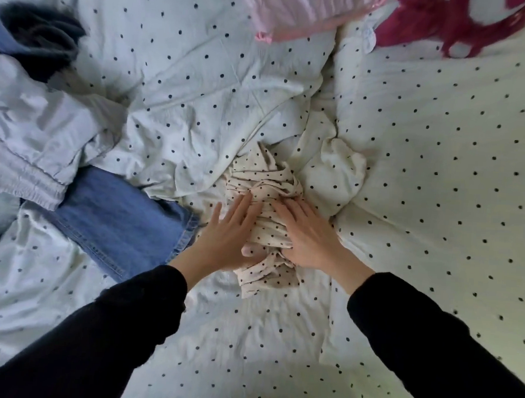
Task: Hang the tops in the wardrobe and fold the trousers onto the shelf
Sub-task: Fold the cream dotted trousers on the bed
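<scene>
A crumpled beige garment with dark dots (268,181) lies bunched in the middle of the bed. My left hand (226,236) rests flat on its left side, fingers straight and thumb tip touching the cloth. My right hand (308,231) presses flat on its right side with the fingers slightly spread. Blue jeans (117,215) lie to the left of my left hand. A pale grey garment with an elastic hem (30,144) lies partly over the jeans at the far left. Both my sleeves are black.
The bed is covered by a white duvet with dark dots (438,177), rumpled in the middle. A dark grey garment (41,35) sits at the top left, a pink cloth (295,12) at the top and a magenta item (447,23) at the top right.
</scene>
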Action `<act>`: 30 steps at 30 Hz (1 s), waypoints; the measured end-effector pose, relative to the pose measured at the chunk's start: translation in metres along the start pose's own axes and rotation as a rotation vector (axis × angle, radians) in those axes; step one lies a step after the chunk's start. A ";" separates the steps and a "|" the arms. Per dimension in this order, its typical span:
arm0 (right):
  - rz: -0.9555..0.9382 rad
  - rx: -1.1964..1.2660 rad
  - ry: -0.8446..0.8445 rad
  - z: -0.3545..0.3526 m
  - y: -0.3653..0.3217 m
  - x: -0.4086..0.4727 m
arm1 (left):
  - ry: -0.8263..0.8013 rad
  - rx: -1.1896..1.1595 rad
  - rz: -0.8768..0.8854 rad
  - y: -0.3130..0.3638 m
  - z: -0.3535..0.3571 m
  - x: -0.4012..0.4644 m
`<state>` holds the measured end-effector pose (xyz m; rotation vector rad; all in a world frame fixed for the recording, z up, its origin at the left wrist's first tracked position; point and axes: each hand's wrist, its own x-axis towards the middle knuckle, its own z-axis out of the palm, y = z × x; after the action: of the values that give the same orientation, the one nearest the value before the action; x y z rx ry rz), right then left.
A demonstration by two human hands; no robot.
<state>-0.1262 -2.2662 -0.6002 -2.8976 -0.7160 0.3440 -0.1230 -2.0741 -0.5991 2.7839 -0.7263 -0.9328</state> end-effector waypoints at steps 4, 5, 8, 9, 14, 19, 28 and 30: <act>-0.038 -0.139 -0.185 0.021 0.004 -0.014 | 0.037 0.071 0.005 -0.007 0.032 0.005; -0.043 -0.173 -0.215 0.027 0.002 -0.017 | 0.019 0.104 -0.005 -0.006 0.035 0.005; -0.018 -0.246 -0.215 0.050 0.001 -0.014 | 0.020 0.186 -0.077 0.007 0.045 0.014; 0.000 -0.250 -0.199 0.055 0.001 -0.011 | 0.055 0.175 -0.107 0.012 0.045 0.018; -0.002 -0.122 0.103 0.064 0.005 0.008 | 0.207 0.183 -0.081 0.007 0.038 0.032; 0.014 0.093 -0.057 0.014 0.016 0.030 | 0.097 0.015 0.052 -0.017 -0.011 0.040; 0.093 -0.048 0.085 -0.068 0.010 0.065 | 0.290 0.032 0.030 -0.023 -0.097 0.027; 0.058 -0.119 0.342 -0.079 0.002 0.061 | 0.525 0.141 0.043 -0.026 -0.104 0.010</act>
<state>-0.0522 -2.2453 -0.5354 -2.9783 -0.6130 -0.1935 -0.0436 -2.0604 -0.5276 2.9156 -0.7769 -0.1220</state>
